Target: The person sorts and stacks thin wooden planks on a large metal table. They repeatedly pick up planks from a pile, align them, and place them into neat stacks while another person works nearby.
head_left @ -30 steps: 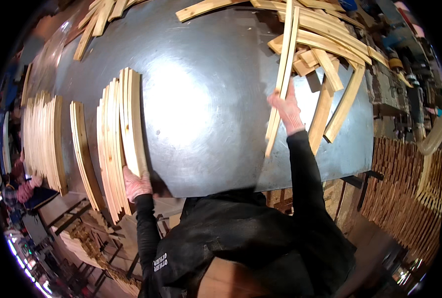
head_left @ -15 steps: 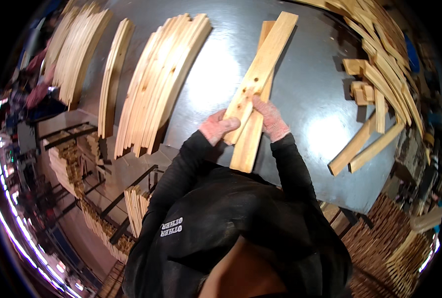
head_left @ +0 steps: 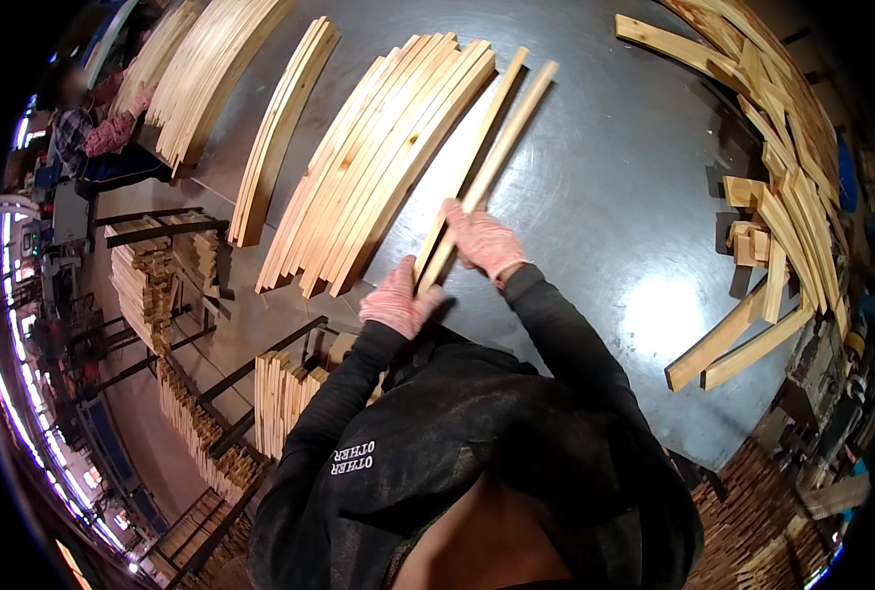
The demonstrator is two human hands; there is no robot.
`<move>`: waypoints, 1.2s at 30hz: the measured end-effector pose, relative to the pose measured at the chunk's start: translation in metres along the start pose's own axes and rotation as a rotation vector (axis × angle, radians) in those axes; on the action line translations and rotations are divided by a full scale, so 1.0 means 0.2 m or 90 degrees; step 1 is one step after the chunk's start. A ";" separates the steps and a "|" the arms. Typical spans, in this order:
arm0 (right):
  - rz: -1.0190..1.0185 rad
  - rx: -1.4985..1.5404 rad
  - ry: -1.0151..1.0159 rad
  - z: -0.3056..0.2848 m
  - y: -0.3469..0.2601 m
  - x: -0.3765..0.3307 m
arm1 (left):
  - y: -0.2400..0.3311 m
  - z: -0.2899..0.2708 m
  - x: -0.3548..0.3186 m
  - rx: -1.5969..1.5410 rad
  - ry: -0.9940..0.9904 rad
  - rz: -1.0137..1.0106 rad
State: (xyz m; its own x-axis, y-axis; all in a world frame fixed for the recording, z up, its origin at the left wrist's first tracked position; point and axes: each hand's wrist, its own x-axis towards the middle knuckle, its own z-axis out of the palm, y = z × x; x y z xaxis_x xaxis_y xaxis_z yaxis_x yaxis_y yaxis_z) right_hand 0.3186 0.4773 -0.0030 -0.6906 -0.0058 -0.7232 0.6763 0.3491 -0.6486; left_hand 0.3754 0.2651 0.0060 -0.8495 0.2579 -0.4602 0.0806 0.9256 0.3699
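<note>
Two narrow wooden boards stand on edge, slanting away from me, on the grey metal table (head_left: 595,216). My left hand (head_left: 398,303), in a pinkish glove, is closed around their near ends. My right hand (head_left: 486,241), gloved alike, grips the right board (head_left: 512,138) lower down its length, fingers over its top edge. The left board (head_left: 477,147) runs beside it, with a thin gap at the far end. Just left of them lies a row of boards on edge (head_left: 378,162), packed side by side.
Further left are a smaller board group (head_left: 285,128) and a large row (head_left: 216,74), near a co-worker's gloved hand (head_left: 113,133). Offcuts and loose boards (head_left: 791,226) pile along the right edge. Racks of stacked wood (head_left: 142,295) stand below the table at left.
The two boards, crossed and lying flatter before, now stand on edge nearly parallel. Both hands moved left with them, toward the packed row. My view has shifted slightly.
</note>
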 end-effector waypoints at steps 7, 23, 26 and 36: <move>-0.069 -0.076 -0.017 0.12 -0.14 0.05 | 0.07 -0.17 0.05 0.113 -0.086 -0.098; -0.174 -0.076 0.451 0.06 -0.29 0.63 | -0.31 -0.80 1.48 0.180 0.013 0.100; -0.236 0.576 0.357 0.16 -0.41 0.56 | -0.36 -0.84 1.48 -0.293 -0.208 0.160; -0.647 0.862 0.167 -0.60 -1.04 0.14 | 0.24 -1.59 1.43 -0.503 0.106 0.605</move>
State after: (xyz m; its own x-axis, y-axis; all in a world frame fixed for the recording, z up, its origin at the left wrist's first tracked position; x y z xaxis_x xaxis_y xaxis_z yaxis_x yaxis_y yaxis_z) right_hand 0.1287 0.5182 0.1401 -0.8744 0.4834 0.0413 -0.4049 -0.6803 -0.6109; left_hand -0.0306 0.2943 0.1489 -0.6868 0.6418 0.3411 0.4124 -0.0423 0.9100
